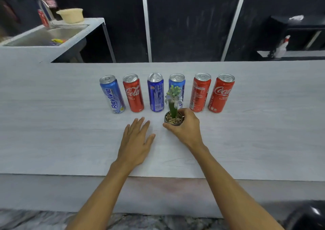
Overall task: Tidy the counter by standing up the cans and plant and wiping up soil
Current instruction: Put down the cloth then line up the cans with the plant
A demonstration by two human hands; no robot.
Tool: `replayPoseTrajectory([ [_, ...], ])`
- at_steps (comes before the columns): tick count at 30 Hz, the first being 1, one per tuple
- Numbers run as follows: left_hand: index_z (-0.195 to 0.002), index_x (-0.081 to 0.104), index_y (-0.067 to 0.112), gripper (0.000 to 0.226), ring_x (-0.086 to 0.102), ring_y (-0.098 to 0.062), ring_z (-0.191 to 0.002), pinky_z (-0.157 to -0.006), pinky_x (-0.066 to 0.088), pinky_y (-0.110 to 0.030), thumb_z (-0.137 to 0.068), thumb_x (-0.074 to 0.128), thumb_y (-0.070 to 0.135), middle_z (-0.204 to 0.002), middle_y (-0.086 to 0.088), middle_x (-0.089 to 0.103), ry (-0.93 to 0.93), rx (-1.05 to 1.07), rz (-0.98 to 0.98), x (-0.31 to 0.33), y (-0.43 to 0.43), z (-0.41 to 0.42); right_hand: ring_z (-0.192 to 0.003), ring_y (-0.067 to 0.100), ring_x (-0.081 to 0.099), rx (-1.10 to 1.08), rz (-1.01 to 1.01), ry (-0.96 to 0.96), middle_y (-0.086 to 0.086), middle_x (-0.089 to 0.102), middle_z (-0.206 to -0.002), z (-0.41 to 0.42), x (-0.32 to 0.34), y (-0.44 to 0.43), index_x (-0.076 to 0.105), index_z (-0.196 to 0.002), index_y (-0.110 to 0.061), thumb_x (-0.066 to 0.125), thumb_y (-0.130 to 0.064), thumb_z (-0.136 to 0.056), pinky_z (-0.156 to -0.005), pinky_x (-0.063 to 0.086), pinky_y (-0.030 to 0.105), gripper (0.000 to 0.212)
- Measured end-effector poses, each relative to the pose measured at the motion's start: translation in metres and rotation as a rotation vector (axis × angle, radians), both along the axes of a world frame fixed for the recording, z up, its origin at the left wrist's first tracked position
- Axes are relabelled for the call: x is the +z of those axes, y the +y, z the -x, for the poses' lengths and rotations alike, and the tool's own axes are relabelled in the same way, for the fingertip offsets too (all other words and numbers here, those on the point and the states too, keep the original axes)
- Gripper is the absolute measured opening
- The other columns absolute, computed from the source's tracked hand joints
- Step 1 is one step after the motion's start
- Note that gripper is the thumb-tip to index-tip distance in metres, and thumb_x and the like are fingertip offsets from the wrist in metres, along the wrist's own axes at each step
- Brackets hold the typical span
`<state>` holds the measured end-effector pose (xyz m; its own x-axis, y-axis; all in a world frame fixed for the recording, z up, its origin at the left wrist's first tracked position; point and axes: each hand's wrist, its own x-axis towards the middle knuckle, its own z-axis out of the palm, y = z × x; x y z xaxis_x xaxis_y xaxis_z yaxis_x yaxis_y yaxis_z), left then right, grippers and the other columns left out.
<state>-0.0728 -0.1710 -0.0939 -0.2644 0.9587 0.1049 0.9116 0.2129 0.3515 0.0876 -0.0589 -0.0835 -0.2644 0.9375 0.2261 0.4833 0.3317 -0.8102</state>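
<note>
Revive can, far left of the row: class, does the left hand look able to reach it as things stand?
Probably yes: the left hand lies flat and empty, and only bare counter separates it from the Revive can.

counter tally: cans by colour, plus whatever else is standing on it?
Red cans: 3
Blue cans: 3
Potted plant: 1
Total: 7
</note>
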Motion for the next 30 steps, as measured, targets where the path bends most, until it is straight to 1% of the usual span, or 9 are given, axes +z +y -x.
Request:
replayPoseTrajectory([
  [7,-0.153,0.014,0.025,0.059,-0.005,-0.011,-0.148,-0.120,-0.006,-0.031,-0.100,0.028,0.048,-0.162,0.005,0.002,-0.010,0.008,0.029,-0.014,-0.008,0.009,-0.099,0.013,0.058,0.006,0.016,0.002,-0.001,0.060,-0.110,0.019,-0.007,0.004,0.055,-0.116,-0.016,0.086,-0.049,-0.060,-0.087,0.053,0.030,0.072],
  [10,-0.154,0.010,0.026,0.060,-0.007,-0.010,-0.148,-0.120,-0.006,-0.031,-0.100,0.025,0.049,-0.161,0.006,-0.001,0.000,0.002,0.036,-0.015,-0.007,0.009,-0.100,0.013,0.058,-0.013,0.010,0.013,-0.001,0.059,-0.110,0.021,-0.009,0.005,0.054,-0.116,-0.017,0.086,-0.049,-0.060,-0.086,0.052,0.028,0.072],
  [14,-0.154,0.009,0.027,0.060,-0.008,-0.009,-0.147,-0.120,-0.006,-0.031,-0.100,0.024,0.050,-0.161,0.007,-0.002,0.003,0.010,0.044,-0.017,-0.008,0.010,-0.101,0.013,0.056,-0.037,0.002,0.036,-0.001,0.058,-0.112,0.023,-0.012,0.003,0.053,-0.118,-0.017,0.086,-0.047,-0.061,-0.087,0.051,0.026,0.072],
  [19,-0.154,0.008,0.028,0.060,-0.008,-0.009,-0.147,-0.120,-0.007,-0.031,-0.100,0.023,0.051,-0.161,0.007,-0.003,0.023,0.010,0.040,-0.020,-0.006,0.010,-0.103,0.012,0.055,-0.046,-0.011,0.048,-0.002,0.057,-0.113,0.024,-0.013,0.003,0.053,-0.119,-0.017,0.085,-0.047,-0.062,-0.089,0.050,0.027,0.072],
  [24,-0.154,0.009,0.028,0.067,-0.008,-0.009,-0.147,-0.119,-0.008,-0.031,-0.093,0.012,0.056,-0.161,0.007,-0.003,0.039,0.009,0.041,-0.021,-0.006,0.011,-0.106,0.012,0.054,-0.039,-0.018,0.044,-0.002,0.055,-0.116,0.025,-0.014,0.002,0.052,-0.123,-0.016,0.085,-0.046,-0.064,-0.091,0.049,0.026,0.074],
  [30,-0.153,0.010,0.028,0.068,-0.006,-0.009,-0.148,-0.117,-0.010,-0.028,-0.092,0.012,0.057,-0.161,0.007,-0.002,0.033,0.007,0.030,-0.022,-0.005,0.012,-0.113,0.013,0.050,-0.034,-0.017,0.040,-0.001,0.050,-0.122,0.025,-0.015,0.003,0.047,-0.131,-0.017,0.086,-0.045,-0.063,-0.096,0.049,0.032,0.084],
])
